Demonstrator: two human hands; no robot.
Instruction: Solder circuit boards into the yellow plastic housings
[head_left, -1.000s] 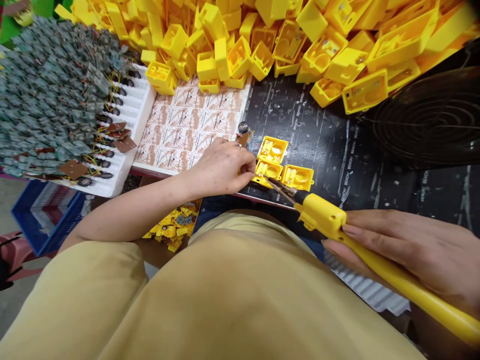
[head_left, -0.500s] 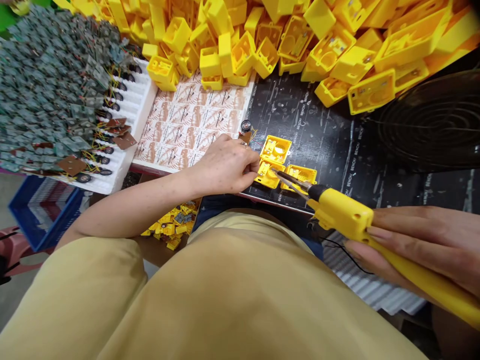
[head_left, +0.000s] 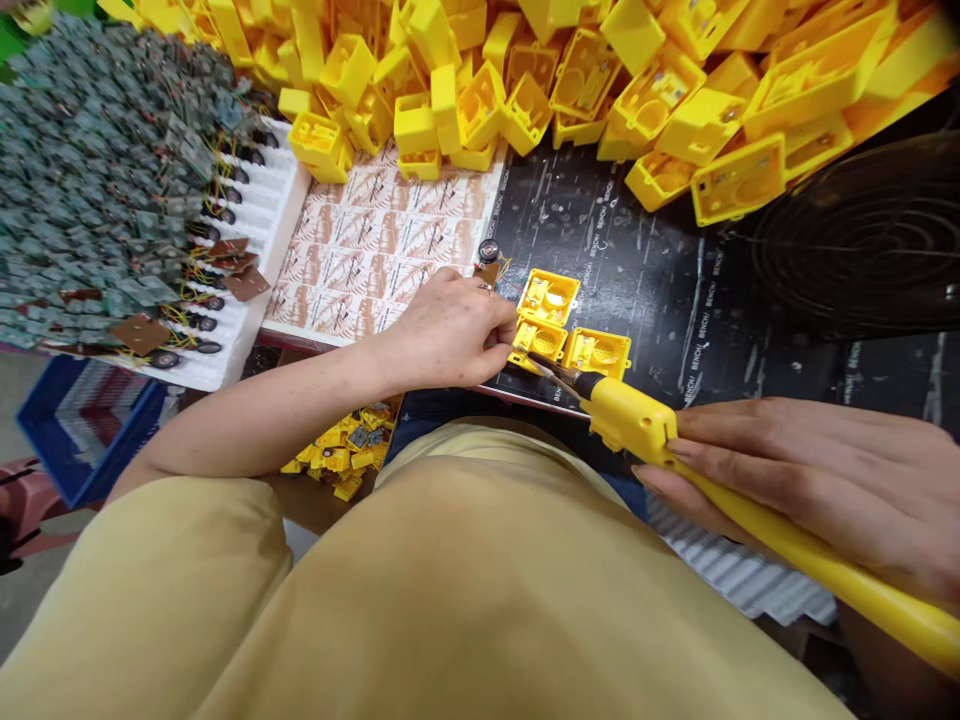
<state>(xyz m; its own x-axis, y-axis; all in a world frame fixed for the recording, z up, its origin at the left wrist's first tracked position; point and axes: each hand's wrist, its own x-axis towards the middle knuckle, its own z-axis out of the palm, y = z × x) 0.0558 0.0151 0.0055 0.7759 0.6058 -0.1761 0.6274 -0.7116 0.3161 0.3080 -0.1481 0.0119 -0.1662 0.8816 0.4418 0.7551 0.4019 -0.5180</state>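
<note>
Three small yellow plastic housings lie together, their open sides facing up. My left hand (head_left: 461, 328) is closed, its fingertips pinching the left edge of the near-left housing (head_left: 541, 338). A second housing (head_left: 550, 296) sits just behind it, and a third housing (head_left: 600, 352) is to its right. In my right hand (head_left: 810, 480) is a yellow soldering gun (head_left: 634, 410), gripped along its handle. Its thin metal tip reaches into the near-left housing; the exact contact point is too small to make out. Behind my left fingers lies a small round black part (head_left: 488, 251) with a brown circuit board and wires.
A big heap of yellow housings (head_left: 420, 120) spreads across the back. At left, a white foam tray (head_left: 281, 190) carries many wired circuit boards (head_left: 112, 190). A dark round fan-like grille (head_left: 862, 240) stands at right. Below left is a blue crate (head_left: 82, 420).
My right hand has brought the soldering gun leftward, its tip shifting further left inside the near-left housing. My left hand has stayed almost still at that housing.
</note>
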